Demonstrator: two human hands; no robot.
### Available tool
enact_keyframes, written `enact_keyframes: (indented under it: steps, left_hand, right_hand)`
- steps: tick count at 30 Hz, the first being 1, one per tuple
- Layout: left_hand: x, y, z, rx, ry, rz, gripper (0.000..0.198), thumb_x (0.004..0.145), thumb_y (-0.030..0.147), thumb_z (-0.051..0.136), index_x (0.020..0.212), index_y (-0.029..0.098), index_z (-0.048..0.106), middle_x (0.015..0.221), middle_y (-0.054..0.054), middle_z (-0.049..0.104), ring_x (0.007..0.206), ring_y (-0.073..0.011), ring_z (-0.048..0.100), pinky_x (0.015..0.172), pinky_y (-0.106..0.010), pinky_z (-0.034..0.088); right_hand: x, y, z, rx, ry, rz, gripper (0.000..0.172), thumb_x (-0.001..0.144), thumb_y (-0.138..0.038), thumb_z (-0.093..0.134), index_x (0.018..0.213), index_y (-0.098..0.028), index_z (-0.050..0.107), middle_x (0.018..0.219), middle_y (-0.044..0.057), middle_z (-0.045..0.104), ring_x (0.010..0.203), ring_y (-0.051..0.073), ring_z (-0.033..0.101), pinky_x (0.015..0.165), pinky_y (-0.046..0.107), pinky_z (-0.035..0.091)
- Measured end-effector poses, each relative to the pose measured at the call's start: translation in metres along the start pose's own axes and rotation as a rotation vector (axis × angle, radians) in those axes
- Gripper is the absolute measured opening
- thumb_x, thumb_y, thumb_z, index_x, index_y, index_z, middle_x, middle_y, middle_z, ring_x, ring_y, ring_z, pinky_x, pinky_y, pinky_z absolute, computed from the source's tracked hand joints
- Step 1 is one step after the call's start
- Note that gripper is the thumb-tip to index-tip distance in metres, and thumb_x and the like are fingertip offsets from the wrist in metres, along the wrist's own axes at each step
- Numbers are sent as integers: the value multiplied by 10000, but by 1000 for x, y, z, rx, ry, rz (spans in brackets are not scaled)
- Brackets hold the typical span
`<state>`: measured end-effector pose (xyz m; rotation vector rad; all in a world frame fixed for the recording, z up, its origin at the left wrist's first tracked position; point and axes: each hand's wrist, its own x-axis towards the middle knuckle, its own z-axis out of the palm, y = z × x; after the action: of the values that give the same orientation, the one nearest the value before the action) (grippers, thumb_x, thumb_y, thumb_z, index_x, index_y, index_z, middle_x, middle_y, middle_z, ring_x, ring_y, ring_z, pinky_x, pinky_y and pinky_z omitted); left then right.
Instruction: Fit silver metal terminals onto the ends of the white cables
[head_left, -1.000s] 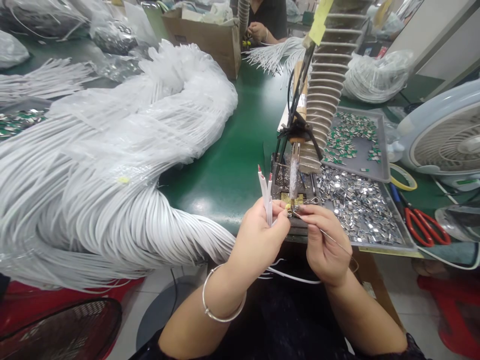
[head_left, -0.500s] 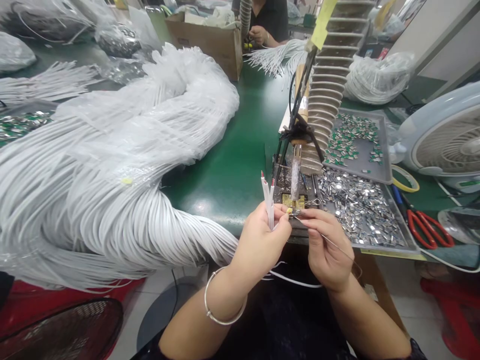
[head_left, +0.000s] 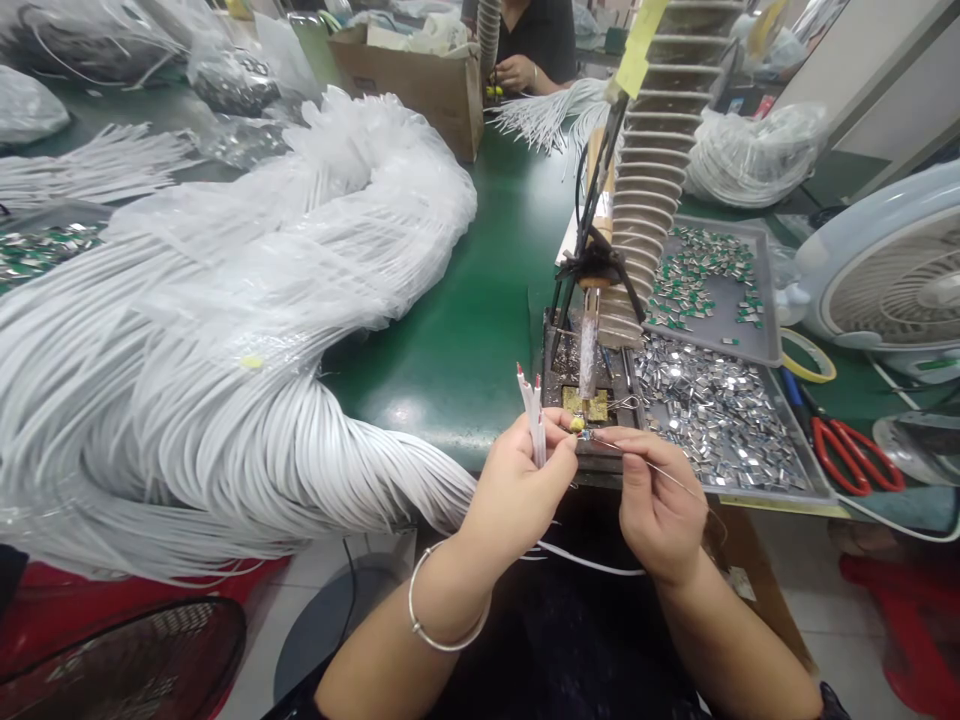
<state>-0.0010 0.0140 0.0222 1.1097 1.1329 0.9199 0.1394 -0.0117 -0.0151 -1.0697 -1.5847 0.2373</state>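
My left hand (head_left: 517, 490) is closed around a few white cables (head_left: 536, 430) whose red-tipped ends point up. Between its thumb and finger sits a small metal connector (head_left: 586, 435), just under the tip of an upright soldering iron (head_left: 590, 350). Something yellow covers one fingertip of this hand. My right hand (head_left: 664, 510) pinches a thin solder wire (head_left: 679, 482), its end reaching toward the connector. Whether the iron tip touches the connector I cannot tell. Below the hands, a white cable (head_left: 592, 563) hangs across my lap.
A thick bundle of white cables (head_left: 225, 400) fills the left side. To the right lie a tray of metal shells (head_left: 720, 420), a tray of green-ended connectors (head_left: 705, 275), red-handled pliers (head_left: 855, 450) and a fan (head_left: 892, 270). A ribbed hose (head_left: 656, 170) hangs beside the iron. Another person sits opposite.
My left hand and the cables in it have come slightly down and left. The connector sits a little lower below the iron tip. My right hand still pinches the solder wire.
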Motion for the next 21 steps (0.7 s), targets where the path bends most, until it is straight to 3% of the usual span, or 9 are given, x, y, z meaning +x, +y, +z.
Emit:
enact_keyframes:
  steps: [13, 21]
  left_hand:
    - [1, 0, 1, 55, -8, 13, 142, 776, 224, 516, 652, 156, 496, 939, -33, 558, 768, -108, 517, 753, -256, 408]
    - [1, 3, 4, 70, 32, -35, 85, 767, 236, 522, 778, 152, 526, 829, -18, 576, 699, -116, 515, 698, -263, 427]
  right_hand:
    - [2, -2, 0, -23, -6, -34, 238, 815, -31, 500, 942, -203, 605, 915, 57, 674, 876, 171, 652, 773, 335, 539]
    - [2, -1, 2, -19, -12, -72, 283, 800, -2, 510, 982, -199, 601, 944, 58, 661, 910, 158, 635, 802, 330, 533]
